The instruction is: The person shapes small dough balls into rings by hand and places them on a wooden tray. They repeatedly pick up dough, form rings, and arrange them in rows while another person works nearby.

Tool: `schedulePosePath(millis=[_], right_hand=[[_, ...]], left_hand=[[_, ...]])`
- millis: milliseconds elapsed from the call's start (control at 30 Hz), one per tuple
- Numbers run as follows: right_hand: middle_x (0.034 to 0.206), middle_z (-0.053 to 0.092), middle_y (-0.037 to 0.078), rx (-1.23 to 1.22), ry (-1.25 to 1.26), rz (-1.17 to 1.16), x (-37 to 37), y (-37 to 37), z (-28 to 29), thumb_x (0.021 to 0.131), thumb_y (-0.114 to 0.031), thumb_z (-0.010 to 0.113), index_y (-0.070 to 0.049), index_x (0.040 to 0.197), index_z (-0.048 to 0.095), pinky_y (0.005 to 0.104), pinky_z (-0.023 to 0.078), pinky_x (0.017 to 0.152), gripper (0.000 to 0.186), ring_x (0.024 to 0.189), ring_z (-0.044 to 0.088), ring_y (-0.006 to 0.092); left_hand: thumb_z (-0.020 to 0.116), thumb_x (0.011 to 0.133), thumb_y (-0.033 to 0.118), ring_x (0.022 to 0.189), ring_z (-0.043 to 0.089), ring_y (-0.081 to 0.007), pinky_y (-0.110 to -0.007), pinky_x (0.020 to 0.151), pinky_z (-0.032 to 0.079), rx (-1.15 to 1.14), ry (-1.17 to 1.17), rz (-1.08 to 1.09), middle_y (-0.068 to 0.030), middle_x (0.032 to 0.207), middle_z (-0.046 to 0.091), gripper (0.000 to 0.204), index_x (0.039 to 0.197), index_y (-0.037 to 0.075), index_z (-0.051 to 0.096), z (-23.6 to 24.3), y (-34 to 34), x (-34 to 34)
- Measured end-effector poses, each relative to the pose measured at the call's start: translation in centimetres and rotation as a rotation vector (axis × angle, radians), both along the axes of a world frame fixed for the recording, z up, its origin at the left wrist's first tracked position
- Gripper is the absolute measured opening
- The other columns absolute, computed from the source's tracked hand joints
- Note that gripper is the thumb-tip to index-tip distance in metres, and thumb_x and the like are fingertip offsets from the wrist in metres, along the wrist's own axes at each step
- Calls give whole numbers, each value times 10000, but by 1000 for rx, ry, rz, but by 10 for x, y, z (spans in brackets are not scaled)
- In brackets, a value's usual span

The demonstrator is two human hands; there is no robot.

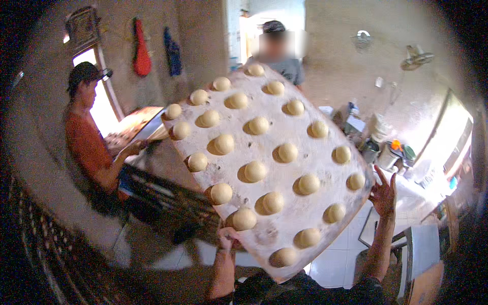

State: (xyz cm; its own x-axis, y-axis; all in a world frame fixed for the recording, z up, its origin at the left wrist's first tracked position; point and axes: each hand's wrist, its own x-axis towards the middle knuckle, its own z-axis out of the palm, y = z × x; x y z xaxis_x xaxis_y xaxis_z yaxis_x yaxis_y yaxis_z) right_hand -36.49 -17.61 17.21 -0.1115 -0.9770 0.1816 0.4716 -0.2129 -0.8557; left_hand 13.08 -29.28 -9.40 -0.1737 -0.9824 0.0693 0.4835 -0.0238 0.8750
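Observation:
A large pale, flour-dusted board tilts in front of me, its near corner close to my dark top. Rows of round dough balls lie on it, spaced apart. My left hand is closed on the board's near left edge, beside a dough ball. At the right edge is my right hand, with some fingers stretched upward and spread; others reach the board's rim. How much weight it bears I cannot tell. Beyond the far end stands a person in a grey shirt, whose hands are hidden behind the board.
To the left, a person in an orange shirt holds a pale flat item near another loaded board. Dark slatted racks run along the lower left. Buckets and containers crowd a surface at right. A grey-topped stand is near my right arm.

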Motion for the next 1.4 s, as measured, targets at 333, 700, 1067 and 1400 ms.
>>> schedulePosePath(millis=[333, 700, 1067, 1400], right_hand=[[920, 649, 57, 735, 319, -766, -1, -33, -192, 961, -669, 391, -5, 1166, 615, 287, 459, 713, 731, 839, 586, 171], [670, 430, 33, 759, 570, -761, 19, -135, -145, 986, -607, 402, -34, 740, 477, 368, 328, 552, 628, 626, 400, 170], [665, 495, 73, 852, 833, -788, 32, -135, -132, 988, -520, 458, 75, 857, 605, 402, 380, 596, 627, 641, 452, 204], [814, 665, 185, 906, 862, -709, 21, -111, -154, 1004, -371, 470, 64, 966, 634, 422, 466, 706, 466, 747, 618, 288]], left_hand=[[530, 858, 210, 586, 466, -86, -223, 653, 421, 76, -333, -177, 28, 692, 514, 292, 1082, 24, 545, 77, -148, -13], [499, 874, 202, 863, 467, -157, -329, 776, 413, -37, -570, -241, 14, 961, 516, 363, 1186, 28, 568, 104, -284, -82], [499, 917, 293, 877, 496, -146, -345, 777, 437, 259, -692, -296, 2, 977, 542, 344, 1171, 76, 579, 77, -285, -72], [464, 959, 212, 1080, 508, -208, -355, 947, 424, -8, -586, -405, -82, 1158, 540, 404, 1311, 13, 451, 115, -282, -67]])
